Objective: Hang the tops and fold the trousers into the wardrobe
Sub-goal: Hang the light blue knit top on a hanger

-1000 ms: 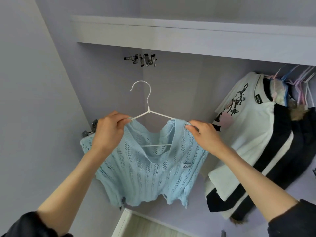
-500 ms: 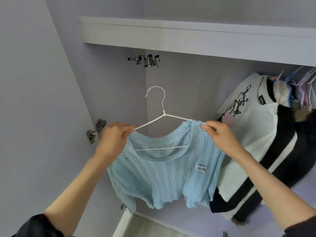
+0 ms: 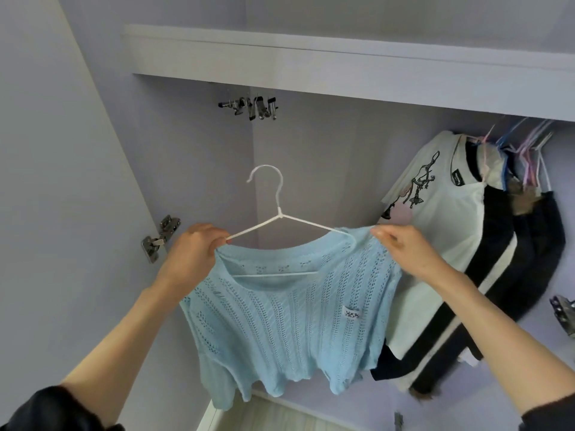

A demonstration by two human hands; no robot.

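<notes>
A light blue knitted top (image 3: 280, 321) hangs on a white wire hanger (image 3: 278, 209) held up inside the open wardrobe. My left hand (image 3: 191, 255) grips the left end of the hanger together with the top's left shoulder. My right hand (image 3: 404, 253) pinches the top's right shoulder over the hanger's right arm. The hanger's hook points up and is free, well below the shelf.
A white shelf (image 3: 342, 76) spans the wardrobe above. Metal clip hangers (image 3: 252, 107) hang under it at the back. A white printed top (image 3: 435, 231) and dark garments (image 3: 513, 262) hang at the right on coloured hangers. A door hinge (image 3: 160, 239) sits on the left panel.
The blue top has been spread out flat on the hanger and my right hand has pulled its shoulder further right. The view has tilted slightly.
</notes>
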